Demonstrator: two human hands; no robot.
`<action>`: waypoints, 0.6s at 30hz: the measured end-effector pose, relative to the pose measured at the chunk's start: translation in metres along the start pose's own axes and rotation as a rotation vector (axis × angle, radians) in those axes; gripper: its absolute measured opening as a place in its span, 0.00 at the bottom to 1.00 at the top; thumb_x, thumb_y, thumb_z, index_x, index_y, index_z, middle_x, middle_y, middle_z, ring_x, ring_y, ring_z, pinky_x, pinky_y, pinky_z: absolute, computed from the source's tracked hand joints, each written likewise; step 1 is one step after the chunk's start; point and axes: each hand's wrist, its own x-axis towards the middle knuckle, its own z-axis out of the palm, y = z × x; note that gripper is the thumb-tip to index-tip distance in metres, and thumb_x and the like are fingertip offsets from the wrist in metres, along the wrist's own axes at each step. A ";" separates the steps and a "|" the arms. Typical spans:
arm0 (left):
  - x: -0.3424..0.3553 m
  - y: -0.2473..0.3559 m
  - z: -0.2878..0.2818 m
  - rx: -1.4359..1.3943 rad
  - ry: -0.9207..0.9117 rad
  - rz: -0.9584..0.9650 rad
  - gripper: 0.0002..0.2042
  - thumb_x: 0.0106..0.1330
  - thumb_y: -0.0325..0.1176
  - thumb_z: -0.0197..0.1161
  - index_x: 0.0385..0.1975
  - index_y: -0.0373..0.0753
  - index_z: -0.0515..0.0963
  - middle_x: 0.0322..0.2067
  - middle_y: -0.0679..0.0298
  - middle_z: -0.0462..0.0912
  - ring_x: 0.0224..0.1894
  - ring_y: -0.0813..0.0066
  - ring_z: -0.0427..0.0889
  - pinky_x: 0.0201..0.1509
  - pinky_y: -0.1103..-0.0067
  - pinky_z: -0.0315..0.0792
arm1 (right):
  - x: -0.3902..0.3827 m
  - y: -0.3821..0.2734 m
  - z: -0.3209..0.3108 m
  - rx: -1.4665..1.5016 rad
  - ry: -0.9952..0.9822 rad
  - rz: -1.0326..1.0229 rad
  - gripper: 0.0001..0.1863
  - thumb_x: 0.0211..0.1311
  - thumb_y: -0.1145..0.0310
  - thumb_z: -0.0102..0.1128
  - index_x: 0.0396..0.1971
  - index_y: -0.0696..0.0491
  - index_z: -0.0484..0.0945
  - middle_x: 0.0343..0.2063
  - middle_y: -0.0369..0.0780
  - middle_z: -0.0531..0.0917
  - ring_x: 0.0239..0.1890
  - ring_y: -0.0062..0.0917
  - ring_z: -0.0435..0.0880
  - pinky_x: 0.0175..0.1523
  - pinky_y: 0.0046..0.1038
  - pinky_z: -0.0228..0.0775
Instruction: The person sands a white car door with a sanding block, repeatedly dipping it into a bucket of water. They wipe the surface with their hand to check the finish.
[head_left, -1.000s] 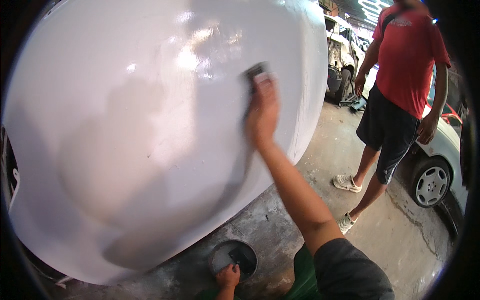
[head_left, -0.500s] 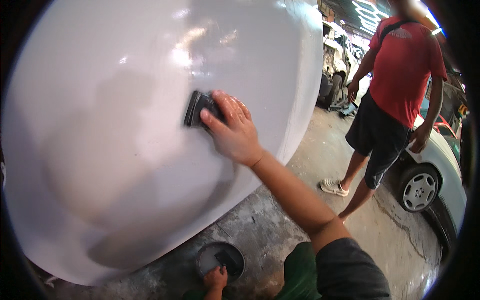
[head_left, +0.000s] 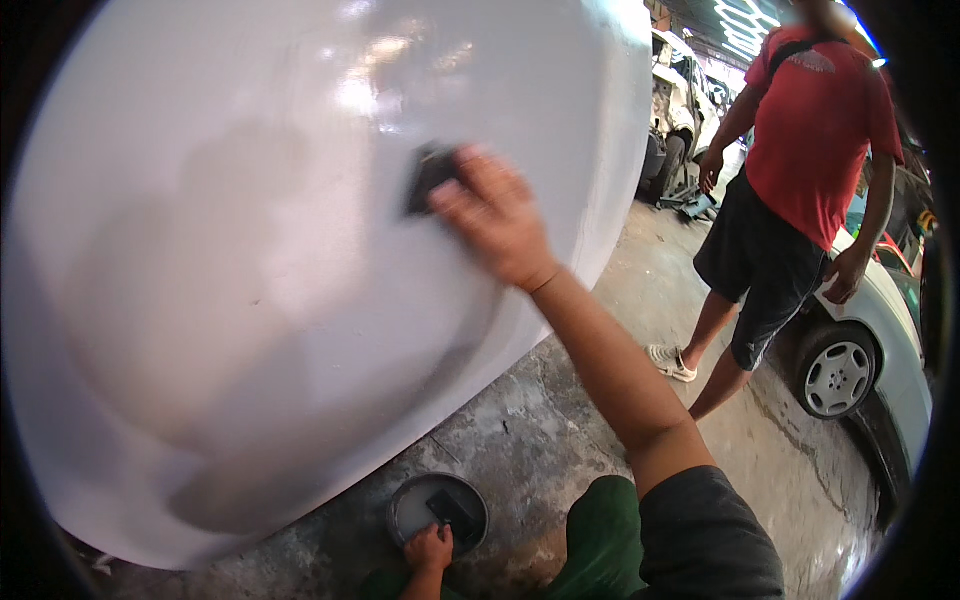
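A large, smooth pale-grey vehicle panel (head_left: 250, 330) with a glossy, light-reflecting surface fills the left of the view. Against it my right hand (head_left: 500, 220) presses a black sanding block (head_left: 432, 180), its fingers wrapped round the block's right side; both are smeared by motion. Low in the view, my left hand (head_left: 430, 549) grips the near rim of a round grey basin (head_left: 398, 497). Cloudy liquid stands in the basin, along with a dark flat rectangular piece (head_left: 450, 508) just beyond my left fingers.
On the right stands a person (head_left: 815, 140) in a red shirt and dark shorts, facing the panel. Behind them is a silver car (head_left: 900, 370). A partly dismantled white vehicle (head_left: 683, 95) is farther back. Stained concrete floor (head_left: 560, 430) runs below the panel's edge.
My right hand has slid the sanding block right and slightly up across the panel. The basin and my left hand appear slightly higher in view.
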 end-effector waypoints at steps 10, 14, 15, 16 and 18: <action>0.001 0.001 -0.001 -0.055 -0.042 -0.037 0.19 0.70 0.54 0.59 0.32 0.44 0.83 0.34 0.55 0.88 0.39 0.50 0.87 0.44 0.56 0.77 | 0.002 -0.012 0.021 -0.030 0.164 0.245 0.23 0.71 0.74 0.53 0.65 0.49 0.77 0.67 0.50 0.76 0.69 0.42 0.76 0.74 0.42 0.64; 0.003 0.006 -0.001 -0.041 0.025 0.055 0.19 0.69 0.54 0.60 0.30 0.44 0.83 0.32 0.55 0.87 0.36 0.49 0.86 0.40 0.55 0.78 | -0.040 0.032 0.004 0.000 0.152 0.200 0.25 0.68 0.78 0.56 0.63 0.42 0.79 0.66 0.50 0.77 0.66 0.45 0.79 0.70 0.44 0.70; 0.001 0.004 -0.003 -0.045 0.040 0.050 0.19 0.69 0.53 0.60 0.30 0.44 0.83 0.32 0.55 0.87 0.36 0.49 0.86 0.40 0.55 0.78 | -0.041 0.049 0.001 0.181 0.202 0.486 0.24 0.71 0.78 0.53 0.65 0.47 0.76 0.67 0.52 0.75 0.66 0.47 0.77 0.71 0.44 0.68; -0.001 0.004 -0.005 -0.056 0.053 0.051 0.18 0.69 0.53 0.60 0.30 0.44 0.83 0.32 0.55 0.87 0.36 0.49 0.86 0.40 0.55 0.78 | -0.041 0.066 -0.005 0.363 0.297 0.764 0.24 0.74 0.79 0.50 0.67 0.51 0.73 0.68 0.54 0.72 0.67 0.50 0.75 0.72 0.44 0.66; -0.001 0.013 -0.008 -0.057 0.035 0.062 0.18 0.69 0.53 0.60 0.30 0.44 0.83 0.32 0.55 0.88 0.37 0.50 0.87 0.41 0.55 0.78 | -0.051 0.103 -0.004 -0.058 0.408 0.914 0.23 0.76 0.75 0.46 0.69 0.52 0.72 0.70 0.53 0.70 0.71 0.50 0.70 0.75 0.43 0.60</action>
